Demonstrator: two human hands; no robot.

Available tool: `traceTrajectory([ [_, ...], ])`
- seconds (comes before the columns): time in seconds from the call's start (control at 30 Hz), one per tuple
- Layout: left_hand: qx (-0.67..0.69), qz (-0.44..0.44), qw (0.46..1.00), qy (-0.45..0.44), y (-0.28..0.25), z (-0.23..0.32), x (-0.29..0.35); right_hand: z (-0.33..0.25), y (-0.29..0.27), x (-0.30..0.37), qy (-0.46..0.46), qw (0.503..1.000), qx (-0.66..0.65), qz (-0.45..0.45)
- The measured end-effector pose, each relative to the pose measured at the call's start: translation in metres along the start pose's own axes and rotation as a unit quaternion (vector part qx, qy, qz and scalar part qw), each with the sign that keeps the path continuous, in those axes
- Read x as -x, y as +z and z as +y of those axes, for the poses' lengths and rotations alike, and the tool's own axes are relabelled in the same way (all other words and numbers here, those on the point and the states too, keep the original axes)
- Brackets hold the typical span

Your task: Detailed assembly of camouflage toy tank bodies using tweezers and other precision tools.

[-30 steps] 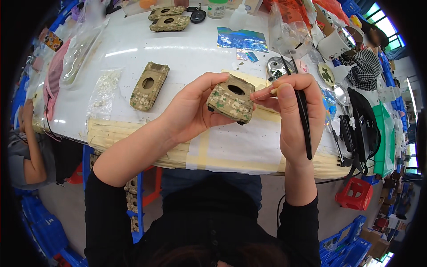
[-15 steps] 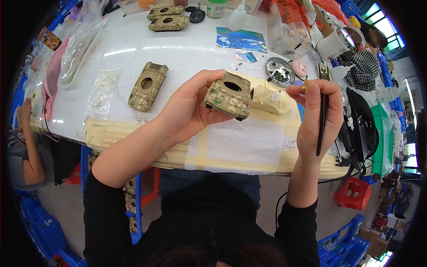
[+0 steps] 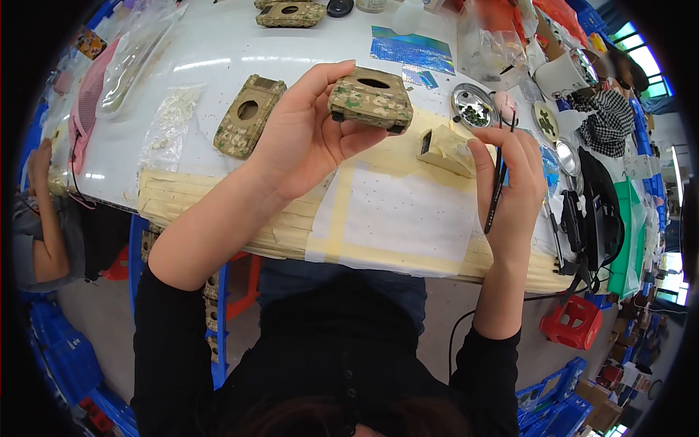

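My left hand (image 3: 302, 135) grips a camouflage-painted model tank hull (image 3: 368, 108), tilted, with the round hole in its top showing. Over the right part of the table, my right hand (image 3: 520, 182) is closed around slim black tweezers (image 3: 498, 188). Its fingertips are beside a small block wrapped in cream tape (image 3: 453, 151); whether they touch it I cannot tell. Just beyond lies a round metal dish (image 3: 457, 97) with small dark green pieces in it. Left of my left hand, a second camouflage hull (image 3: 234, 136) lies on the table.
A clear bag of small pale pieces (image 3: 169, 131) lies at the left. White paper (image 3: 408, 218) is taped at the front edge. Shiny blue sheets (image 3: 411, 49) and more hulls (image 3: 291, 14) lie farther back. A black bag (image 3: 601, 204) and green tray (image 3: 625, 233) are at the right. Another person's arm (image 3: 47, 211) shows far left.
My left hand has raised the hull slightly away from me and tilted it, showing more of its near side. My right hand has shifted left and turned the tweezers. The whole view has shifted a little.
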State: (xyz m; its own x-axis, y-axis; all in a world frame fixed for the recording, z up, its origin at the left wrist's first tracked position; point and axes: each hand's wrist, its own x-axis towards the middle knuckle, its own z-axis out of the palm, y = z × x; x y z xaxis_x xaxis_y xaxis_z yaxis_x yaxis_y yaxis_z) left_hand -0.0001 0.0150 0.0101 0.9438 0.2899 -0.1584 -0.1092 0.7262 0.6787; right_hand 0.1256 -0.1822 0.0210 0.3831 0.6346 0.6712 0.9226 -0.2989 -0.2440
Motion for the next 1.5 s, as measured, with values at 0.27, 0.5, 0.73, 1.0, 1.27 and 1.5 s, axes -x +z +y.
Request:
traceTrajectory([
  [0.27,-0.001,-0.002,1.000,0.012,0.000,0.001,0.000,-0.028,-0.022,0.032,0.135,0.947,-0.291,-0.007],
  [0.5,0.000,-0.007,1.000,0.021,0.000,0.000,0.000,-0.034,-0.003,0.048,0.178,0.868,-0.437,-0.158],
  [0.73,0.003,-0.007,1.000,0.019,0.000,0.001,0.001,-0.046,0.008,0.037,0.304,0.795,-0.496,-0.171],
  [1.0,0.047,-0.045,0.997,0.042,-0.007,-0.005,-0.003,-0.055,0.005,0.051,0.270,0.817,-0.457,-0.226],
  [1.27,0.051,-0.040,0.997,0.040,-0.008,-0.007,-0.004,-0.055,0.005,0.055,0.273,0.814,-0.470,-0.202],
  [1.5,0.034,-0.037,0.998,0.044,-0.005,-0.007,-0.003,-0.058,0.013,0.046,0.273,0.825,-0.468,-0.158],
])
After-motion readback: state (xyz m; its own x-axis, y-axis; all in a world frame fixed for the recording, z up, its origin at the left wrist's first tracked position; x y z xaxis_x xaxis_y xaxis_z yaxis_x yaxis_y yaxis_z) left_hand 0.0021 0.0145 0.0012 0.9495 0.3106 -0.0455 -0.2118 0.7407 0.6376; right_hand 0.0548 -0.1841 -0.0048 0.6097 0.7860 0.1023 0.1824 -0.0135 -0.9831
